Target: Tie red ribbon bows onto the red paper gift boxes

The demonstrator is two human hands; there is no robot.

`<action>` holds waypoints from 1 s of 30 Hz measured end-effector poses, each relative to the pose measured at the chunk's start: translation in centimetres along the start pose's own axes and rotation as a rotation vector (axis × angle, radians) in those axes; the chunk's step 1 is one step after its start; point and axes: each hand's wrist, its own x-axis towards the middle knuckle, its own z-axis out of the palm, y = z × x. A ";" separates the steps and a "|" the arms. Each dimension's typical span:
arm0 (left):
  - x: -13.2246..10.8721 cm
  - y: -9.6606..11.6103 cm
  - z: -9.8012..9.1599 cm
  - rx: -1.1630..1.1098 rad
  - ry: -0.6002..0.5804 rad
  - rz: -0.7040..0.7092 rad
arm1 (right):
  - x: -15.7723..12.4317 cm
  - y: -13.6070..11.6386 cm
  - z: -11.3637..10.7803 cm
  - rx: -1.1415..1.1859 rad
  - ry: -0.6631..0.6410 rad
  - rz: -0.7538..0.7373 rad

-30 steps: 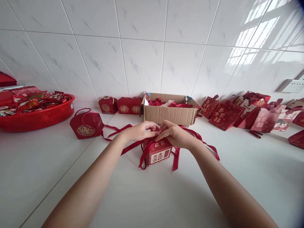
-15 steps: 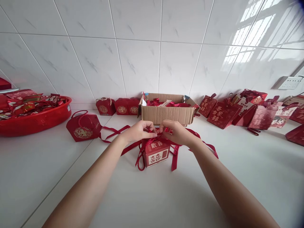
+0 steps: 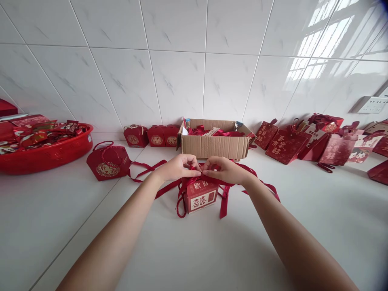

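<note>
A small red gift box with a cream label stands upright on the white counter in front of me. Dark red ribbon lies over its top, and its loose ends trail out to both sides. Above the box, my left hand pinches the ribbon between thumb and forefinger. My right hand pinches ribbon too, its fingertips almost touching those of the left. A twisted red cord hangs in a loop at the box's left side. The fingers partly hide the ribbon where they meet.
Behind my hands stands an open cardboard box holding red ribbons. A corded red box sits to the left, near a red basin full of packets. Several red bags lean at the right, and small red boxes line the wall.
My right hand's thumb and forefinger have moved slightly left and closed together at the ribbon. The left hand and the gift box look almost the same.
</note>
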 end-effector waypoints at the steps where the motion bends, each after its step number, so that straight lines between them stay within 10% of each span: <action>1: 0.0 0.0 0.0 0.003 0.004 0.000 | 0.0 0.1 0.1 0.032 -0.001 -0.002; 30: 0.0 0.2 0.4 0.000 -0.021 -0.005 | 0.6 0.2 1.0 -0.007 0.186 -0.024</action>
